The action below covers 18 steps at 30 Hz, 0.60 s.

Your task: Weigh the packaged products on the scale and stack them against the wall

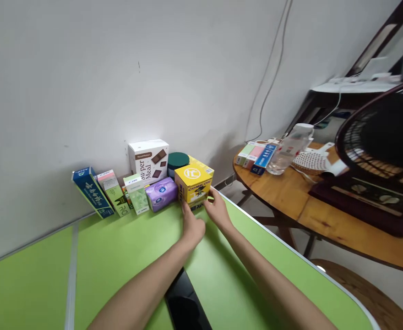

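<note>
Both hands grip a yellow box (193,179) with "COME ON" lettering, at the right end of a row of packages against the wall. My left hand (192,228) presses its near left corner, the thumb side toward me. My right hand (218,208) has its fingers on the box's right side. Another yellow box (201,166) shows partly behind it. Directly left lies a purple soft pack (161,194), with a dark green-lidded round container (178,160) behind. A white "Super Meal" box (149,160) stands upright at the back.
Farther left lean a green-and-white box (137,195), a light green box (115,193) and a dark blue box (92,192). A black phone-like slab (187,302) lies on the green table (119,256). A wooden table (291,201) at right holds a bottle (290,149) and a fan (380,119).
</note>
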Each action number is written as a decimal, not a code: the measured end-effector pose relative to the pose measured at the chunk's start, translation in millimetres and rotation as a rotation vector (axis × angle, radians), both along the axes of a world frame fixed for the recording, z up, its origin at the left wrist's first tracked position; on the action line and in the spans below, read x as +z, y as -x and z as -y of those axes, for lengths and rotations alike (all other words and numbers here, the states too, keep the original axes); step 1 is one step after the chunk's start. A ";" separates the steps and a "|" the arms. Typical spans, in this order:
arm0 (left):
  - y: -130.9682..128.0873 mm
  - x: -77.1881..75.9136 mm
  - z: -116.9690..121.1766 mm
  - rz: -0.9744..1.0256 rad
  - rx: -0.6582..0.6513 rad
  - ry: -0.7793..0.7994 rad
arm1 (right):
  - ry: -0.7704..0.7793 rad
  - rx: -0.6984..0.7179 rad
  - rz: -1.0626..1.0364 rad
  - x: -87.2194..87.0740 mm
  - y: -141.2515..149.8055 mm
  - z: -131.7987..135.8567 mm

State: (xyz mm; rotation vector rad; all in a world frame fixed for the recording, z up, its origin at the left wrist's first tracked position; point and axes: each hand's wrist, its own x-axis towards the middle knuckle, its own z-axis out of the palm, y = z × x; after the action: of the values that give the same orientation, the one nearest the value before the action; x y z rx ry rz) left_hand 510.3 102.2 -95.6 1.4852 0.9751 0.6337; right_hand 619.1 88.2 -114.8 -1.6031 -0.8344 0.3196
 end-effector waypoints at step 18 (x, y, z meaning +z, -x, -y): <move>118.5 60.2 81.8 0.060 -0.260 -0.041 | -0.002 0.140 -0.121 46.4 103.4 135.7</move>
State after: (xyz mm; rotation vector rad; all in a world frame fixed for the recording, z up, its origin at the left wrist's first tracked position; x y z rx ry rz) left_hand 391.8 20.4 -35.4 1.5879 0.7105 0.5089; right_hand 515.8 -47.5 -68.4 -1.5109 -0.8546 0.5106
